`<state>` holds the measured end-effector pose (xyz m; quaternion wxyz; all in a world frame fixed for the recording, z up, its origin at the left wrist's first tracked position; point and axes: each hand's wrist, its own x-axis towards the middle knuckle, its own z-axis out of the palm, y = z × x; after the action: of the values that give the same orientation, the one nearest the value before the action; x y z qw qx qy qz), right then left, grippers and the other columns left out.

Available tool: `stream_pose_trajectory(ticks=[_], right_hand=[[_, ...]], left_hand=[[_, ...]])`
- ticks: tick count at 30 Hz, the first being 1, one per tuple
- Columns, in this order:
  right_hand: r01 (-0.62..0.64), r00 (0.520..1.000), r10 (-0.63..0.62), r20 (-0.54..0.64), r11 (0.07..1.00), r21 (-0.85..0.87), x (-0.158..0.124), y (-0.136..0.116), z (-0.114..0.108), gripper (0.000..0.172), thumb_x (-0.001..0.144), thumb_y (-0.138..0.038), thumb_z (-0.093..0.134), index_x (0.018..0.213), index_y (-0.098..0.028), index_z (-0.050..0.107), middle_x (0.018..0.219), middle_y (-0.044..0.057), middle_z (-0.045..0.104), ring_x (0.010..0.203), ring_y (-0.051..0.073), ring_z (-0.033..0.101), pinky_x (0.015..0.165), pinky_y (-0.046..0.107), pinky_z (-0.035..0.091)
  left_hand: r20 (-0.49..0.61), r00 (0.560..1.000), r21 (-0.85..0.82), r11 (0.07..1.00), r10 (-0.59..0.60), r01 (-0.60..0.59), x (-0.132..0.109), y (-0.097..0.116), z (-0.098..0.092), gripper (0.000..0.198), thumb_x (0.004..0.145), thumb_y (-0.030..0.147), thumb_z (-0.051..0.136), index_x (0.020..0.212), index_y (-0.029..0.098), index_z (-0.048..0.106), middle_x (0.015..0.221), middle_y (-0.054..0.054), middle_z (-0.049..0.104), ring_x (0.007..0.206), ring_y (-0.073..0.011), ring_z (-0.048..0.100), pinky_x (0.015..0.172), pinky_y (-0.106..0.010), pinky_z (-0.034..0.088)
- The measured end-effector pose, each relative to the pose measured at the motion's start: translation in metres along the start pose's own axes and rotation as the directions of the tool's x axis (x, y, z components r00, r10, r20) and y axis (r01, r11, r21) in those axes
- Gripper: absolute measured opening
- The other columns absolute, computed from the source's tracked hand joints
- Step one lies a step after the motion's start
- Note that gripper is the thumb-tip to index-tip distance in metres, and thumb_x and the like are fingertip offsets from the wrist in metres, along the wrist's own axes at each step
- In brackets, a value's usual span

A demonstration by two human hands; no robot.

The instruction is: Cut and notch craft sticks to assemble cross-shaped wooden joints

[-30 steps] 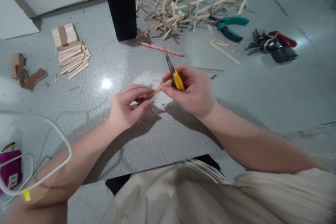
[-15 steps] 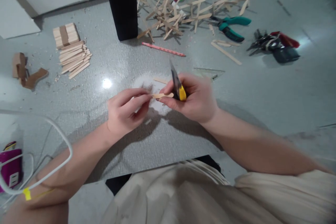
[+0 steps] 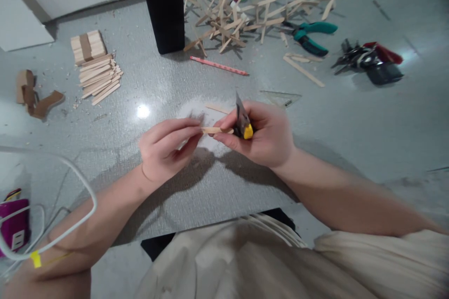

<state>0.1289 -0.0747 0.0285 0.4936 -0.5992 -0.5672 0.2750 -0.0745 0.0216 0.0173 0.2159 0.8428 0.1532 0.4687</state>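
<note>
My left hand (image 3: 166, 147) pinches the left end of a short wooden craft stick (image 3: 213, 130) above the grey floor. My right hand (image 3: 264, 133) grips a yellow utility knife (image 3: 242, 121), blade end pointing up and away, and its thumb and fingers also touch the stick's right end. Below the hands lies a pale patch of wood shavings (image 3: 196, 110) with another loose stick (image 3: 215, 108) on it.
A stack of sticks (image 3: 98, 74) lies at the left, glued stick crosses (image 3: 242, 14) at the back, a pink pencil (image 3: 219, 66), teal pliers (image 3: 310, 35), a dark tool pile (image 3: 373, 60), a clear set square (image 3: 280, 98). A black post (image 3: 161, 4) stands behind. White cable (image 3: 70, 224) at lower left.
Both hands have drawn slightly toward me. The knife has tipped more upright in my right hand and the stick has levelled out between the two hands.
</note>
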Motion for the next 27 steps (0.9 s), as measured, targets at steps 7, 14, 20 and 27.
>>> stream_pose_trajectory(ticks=[7, 14, 20, 27], right_hand=[[-0.049, 0.991, 0.072, 0.112, 0.980, -0.192, 0.021, 0.011, -0.025, 0.023, 0.080, -0.039, 0.081, 0.088, -0.025, 0.065, 0.078, 0.000, 0.069, 0.070, 0.021, 0.064, 0.066, 0.035, 0.050], [0.069, 0.882, 0.109, 0.459, 0.932, -0.355, 0.018, -0.011, -0.069, 0.026, 0.087, -0.024, 0.068, 0.112, -0.027, 0.060, 0.089, 0.003, 0.070, 0.063, 0.019, 0.062, 0.053, 0.032, 0.047], [0.263, 0.834, 0.037, 0.551, 0.851, -0.455, 0.013, -0.029, -0.067, 0.031, 0.100, -0.024, 0.058, 0.129, -0.026, 0.069, 0.113, 0.011, 0.081, 0.086, 0.030, 0.079, 0.062, 0.040, 0.057], [0.189, 0.842, 0.072, 0.534, 0.889, -0.417, 0.005, -0.024, -0.063, 0.045, 0.099, -0.019, 0.055, 0.140, -0.036, 0.061, 0.108, 0.002, 0.081, 0.075, 0.024, 0.078, 0.055, 0.034, 0.057]], left_hand=[[0.326, 0.869, -0.148, 0.888, -0.373, 0.436, 0.009, -0.020, 0.001, 0.004, 0.086, 0.028, 0.084, 0.083, 0.027, 0.082, 0.083, -0.002, 0.082, 0.073, -0.0214, 0.077, 0.065, -0.034, 0.063], [0.495, 0.848, -0.050, 0.968, -0.189, 0.245, 0.003, -0.045, 0.003, 0.007, 0.086, 0.025, 0.081, 0.079, 0.027, 0.082, 0.085, -0.002, 0.083, 0.081, -0.0238, 0.075, 0.078, -0.041, 0.059], [0.524, 0.775, 0.019, 0.914, -0.354, 0.405, 0.014, -0.041, -0.001, 0.005, 0.087, 0.028, 0.082, 0.090, 0.024, 0.084, 0.097, -0.003, 0.080, 0.086, -0.0201, 0.074, 0.077, -0.033, 0.056], [0.547, 0.780, 0.036, 0.939, -0.305, 0.342, 0.012, -0.041, -0.002, 0.016, 0.094, 0.023, 0.072, 0.082, 0.023, 0.081, 0.085, -0.003, 0.075, 0.077, -0.0175, 0.068, 0.068, -0.031, 0.051]])
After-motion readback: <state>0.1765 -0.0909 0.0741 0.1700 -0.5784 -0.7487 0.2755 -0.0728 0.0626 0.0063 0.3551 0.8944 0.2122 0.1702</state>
